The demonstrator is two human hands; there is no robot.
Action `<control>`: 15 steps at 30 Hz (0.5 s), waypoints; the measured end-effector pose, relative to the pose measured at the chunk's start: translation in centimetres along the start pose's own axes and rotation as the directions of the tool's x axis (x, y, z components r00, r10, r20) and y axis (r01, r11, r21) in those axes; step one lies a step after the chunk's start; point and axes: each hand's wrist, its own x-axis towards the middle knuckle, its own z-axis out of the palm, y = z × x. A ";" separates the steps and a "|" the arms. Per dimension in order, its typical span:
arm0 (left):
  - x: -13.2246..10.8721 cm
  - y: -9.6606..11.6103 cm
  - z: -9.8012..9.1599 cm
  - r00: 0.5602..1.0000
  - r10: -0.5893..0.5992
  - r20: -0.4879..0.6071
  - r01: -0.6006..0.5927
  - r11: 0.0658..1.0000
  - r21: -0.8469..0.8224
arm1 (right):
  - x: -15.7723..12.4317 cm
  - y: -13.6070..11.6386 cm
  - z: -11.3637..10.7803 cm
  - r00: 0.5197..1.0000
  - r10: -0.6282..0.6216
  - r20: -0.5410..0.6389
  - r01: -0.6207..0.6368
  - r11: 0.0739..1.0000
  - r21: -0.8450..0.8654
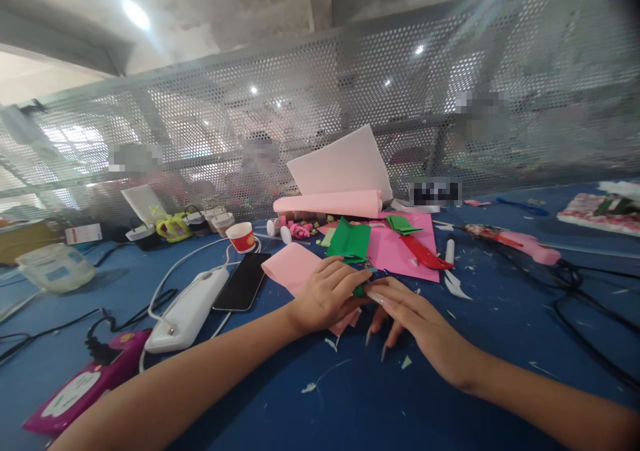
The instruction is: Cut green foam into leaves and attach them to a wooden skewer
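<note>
Near the middle of the table, my left hand [333, 295] has its fingers bent together over a small folded green piece [359, 291], paper or thin fabric. My right hand [425, 324] meets it from the other side, thumb and forefinger pinching the piece's right edge while its other fingers hang apart. Most of the piece is hidden by the fingers. Under and behind my left hand lies a pale pink sheet [293, 267]. Just beyond are a folded green sheet [350, 239], a bright pink sheet [383, 251] and a red-handled tool [425, 254].
To the left lie a black phone [243, 283], a white power strip [193, 307], a red-and-white paper cup [241, 239] and a magenta socket block [90, 387]. A pink glue gun [530, 245] with black cable lies right. Behind stand a pink roll [327, 204] and perforated screen [215, 124].
</note>
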 end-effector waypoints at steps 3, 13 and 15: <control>0.1 0.1 0.1 1.000 -0.006 -0.003 0.006 1.000 0.012 | 0.1 0.2 0.0 1.000 0.016 -0.024 -0.015 0.999 0.037; -0.1 0.1 0.5 0.997 -0.072 -0.032 0.072 0.997 0.011 | 0.2 0.4 0.0 0.998 0.020 -0.056 -0.016 0.997 0.074; -0.2 0.0 0.6 0.995 -0.089 -0.048 0.089 0.996 -0.004 | 0.1 0.3 0.0 0.998 0.016 -0.060 -0.011 0.997 0.073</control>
